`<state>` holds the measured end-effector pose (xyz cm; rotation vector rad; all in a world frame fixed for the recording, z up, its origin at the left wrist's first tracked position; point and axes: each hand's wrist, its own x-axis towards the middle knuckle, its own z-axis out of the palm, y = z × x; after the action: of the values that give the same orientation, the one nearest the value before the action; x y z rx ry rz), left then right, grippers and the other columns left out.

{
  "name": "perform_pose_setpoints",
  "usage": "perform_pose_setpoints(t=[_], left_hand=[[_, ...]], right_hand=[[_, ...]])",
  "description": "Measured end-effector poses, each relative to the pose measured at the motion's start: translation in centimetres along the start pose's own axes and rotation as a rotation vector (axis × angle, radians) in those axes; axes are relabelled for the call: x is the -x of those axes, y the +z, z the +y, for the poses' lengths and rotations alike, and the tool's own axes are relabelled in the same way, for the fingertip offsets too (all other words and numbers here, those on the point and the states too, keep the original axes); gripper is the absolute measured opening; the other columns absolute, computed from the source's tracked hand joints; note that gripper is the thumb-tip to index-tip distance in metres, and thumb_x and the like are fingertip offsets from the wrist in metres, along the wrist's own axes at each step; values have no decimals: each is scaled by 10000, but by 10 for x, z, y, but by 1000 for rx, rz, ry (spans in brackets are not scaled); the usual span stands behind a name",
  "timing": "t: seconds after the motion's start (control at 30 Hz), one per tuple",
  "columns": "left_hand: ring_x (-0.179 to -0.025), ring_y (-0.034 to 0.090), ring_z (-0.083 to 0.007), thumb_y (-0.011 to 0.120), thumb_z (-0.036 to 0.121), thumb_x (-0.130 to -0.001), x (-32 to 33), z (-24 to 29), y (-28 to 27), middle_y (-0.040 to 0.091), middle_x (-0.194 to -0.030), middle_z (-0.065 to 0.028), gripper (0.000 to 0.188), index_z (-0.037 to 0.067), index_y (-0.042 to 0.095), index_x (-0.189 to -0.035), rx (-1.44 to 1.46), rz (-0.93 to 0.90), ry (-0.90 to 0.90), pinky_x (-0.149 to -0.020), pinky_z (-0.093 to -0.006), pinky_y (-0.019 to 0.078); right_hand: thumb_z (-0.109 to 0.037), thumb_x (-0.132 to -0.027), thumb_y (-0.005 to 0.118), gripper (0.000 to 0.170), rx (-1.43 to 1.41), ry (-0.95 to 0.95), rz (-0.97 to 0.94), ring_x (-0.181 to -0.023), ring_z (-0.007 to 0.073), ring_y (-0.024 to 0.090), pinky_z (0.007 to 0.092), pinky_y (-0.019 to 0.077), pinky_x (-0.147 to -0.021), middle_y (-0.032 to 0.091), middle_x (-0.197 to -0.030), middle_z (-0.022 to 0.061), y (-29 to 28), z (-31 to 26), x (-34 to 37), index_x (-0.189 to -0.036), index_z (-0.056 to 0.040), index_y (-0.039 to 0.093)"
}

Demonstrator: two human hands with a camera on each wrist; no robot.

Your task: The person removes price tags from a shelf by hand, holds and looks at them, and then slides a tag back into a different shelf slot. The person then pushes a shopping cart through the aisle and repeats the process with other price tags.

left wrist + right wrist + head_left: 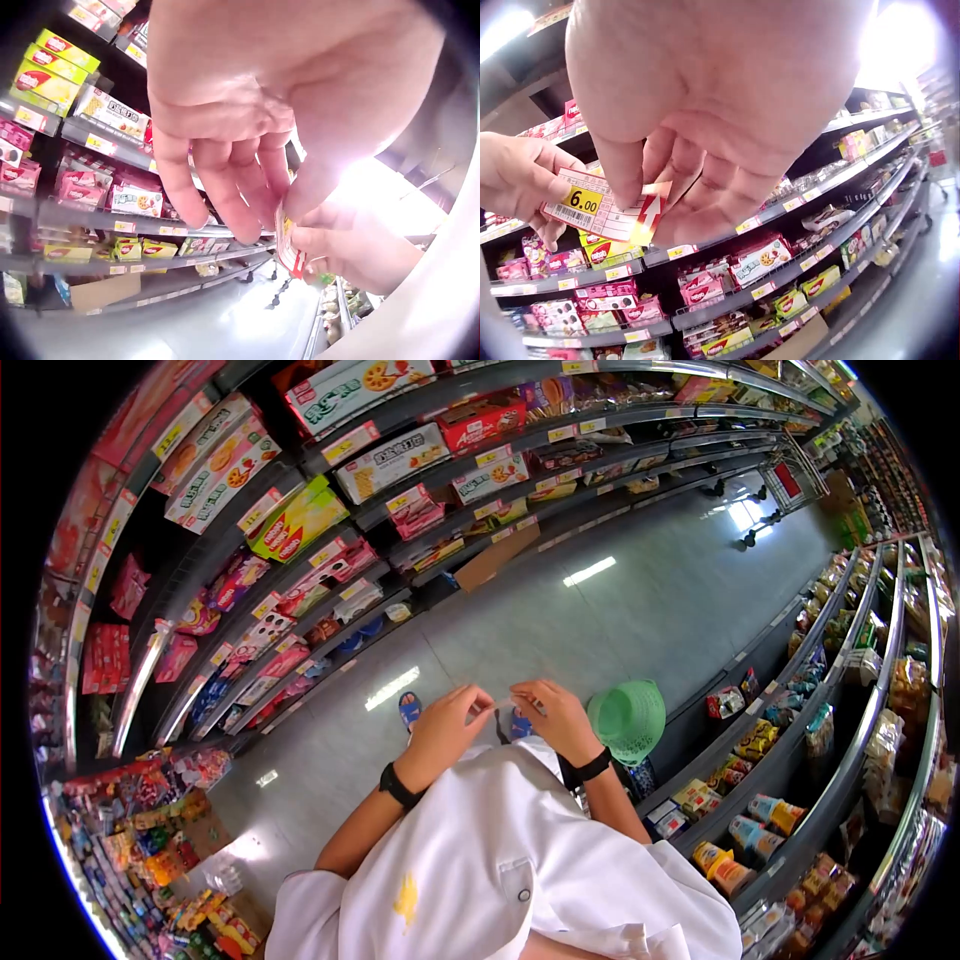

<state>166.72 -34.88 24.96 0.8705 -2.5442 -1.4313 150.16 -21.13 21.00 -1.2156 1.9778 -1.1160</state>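
Both hands hold one paper price tag (604, 214) in front of the body. Red-bordered, it carries a yellow patch reading 6.00, a barcode and a white arrow on red. My left hand (452, 718) pinches one end between thumb and fingers. At the other end, near the arrow, my right hand (556, 715) pinches it, the thumb over its face. Seen from the left wrist, the tag stands almost edge-on between the fingertips. From the head it is only a small pale strip between the hands.
Shelves of boxed biscuits (395, 463) curve along the left and front. Another rack with packets and cups (725, 865) runs along the right. A green basket (627, 720) stands on the floor beside the right hand, and a shopping cart (790, 478) is farther down the aisle.
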Motion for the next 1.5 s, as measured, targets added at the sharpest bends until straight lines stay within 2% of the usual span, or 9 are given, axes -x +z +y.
perform_pose_setpoints(t=[0.07, 0.27, 0.57, 0.77, 1.0, 1.1, 1.2, 1.3, 1.5], left_hand=[[-821, 693, -232, 688, 161, -933, 9, 11, 22, 698, -911, -89, 150, 41, 648, -1013, -47, 3, -68, -724, -339, 533], [-786, 689, -215, 666, 207, -953, 29, 43, 54, 710, -885, -65, 163, 55, 660, -1010, -85, 86, -93, -709, -336, 530], [-802, 697, -209, 642, 228, -987, 51, 59, 65, 738, -909, -91, 213, 29, 679, -1054, 93, 92, -141, -725, -324, 529], [-864, 712, -232, 682, 287, -961, 58, 67, 65, 740, -930, -96, 279, 32, 666, -1073, 78, 71, -183, -760, -343, 536], [-959, 702, -271, 694, 330, -950, 60, 69, 56, 722, -1068, -96, 323, 54, 618, -1099, 14, 107, -149, -810, -391, 534], [-969, 705, -261, 674, 317, -969, 62, 64, 56, 716, -1072, -96, 306, 50, 605, -1102, 56, 111, -194, -819, -379, 530], [-911, 724, -288, 646, 340, -980, 66, 64, 55, 739, -964, -97, 284, 91, 598, -1107, 119, 107, -183, -788, -414, 525], [-926, 712, -218, 612, 257, -1017, 66, 63, 55, 713, -981, -102, 261, 20, 607, -1126, 228, 21, -237, -780, -320, 522], [-859, 690, -195, 588, 240, -1031, 65, 62, 57, 709, -926, -130, 253, 6, 628, -1117, 269, 36, -191, -762, -320, 514]], right_hand=[[-150, -933, 680, 156, -17, 3, -46, -864, 276, 676, 368, 541, -737, 701, -956, 91, -10, 15, 16, -1074, -85, 698], [-150, -940, 675, 178, -80, -2, -141, -808, 281, 669, 359, 536, -717, 701, -965, 97, -37, 36, 42, -1103, -83, 695], [-118, -924, 689, 170, -93, -103, -148, -792, 271, 671, 345, 534, -705, 699, -937, 99, -56, 27, 51, -1091, -86, 702], [-83, -922, 700, 136, -77, -198, -136, -795, 250, 676, 326, 545, -713, 715, -963, 102, -56, 24, 48, -1054, -52, 708], [-42, -909, 698, 137, -112, -187, -166, -771, 232, 672, 318, 542, -693, 710, -952, 104, -53, 12, 45, -1046, -39, 711], [-25, -905, 678, 171, -97, -196, -182, -769, 232, 676, 322, 553, -698, 685, -945, 100, -51, 13, 45, -1069, -48, 718], [-33, -919, 673, 143, -157, -179, -190, -773, 235, 672, 320, 544, -696, 689, -944, 102, -48, 9, 47, -1055, -37, 715], [-38, -927, 672, 121, -170, -176, -181, -769, 240, 668, 317, 536, -691, 693, -937, 105, -47, 13, 48, -1041, -25, 710], [-27, -920, 680, 102, -124, -179, -143, -745, 248, 661, 321, 530, -678, 699, -921, 110, -48, 15, 50, -1019, -16, 702]])
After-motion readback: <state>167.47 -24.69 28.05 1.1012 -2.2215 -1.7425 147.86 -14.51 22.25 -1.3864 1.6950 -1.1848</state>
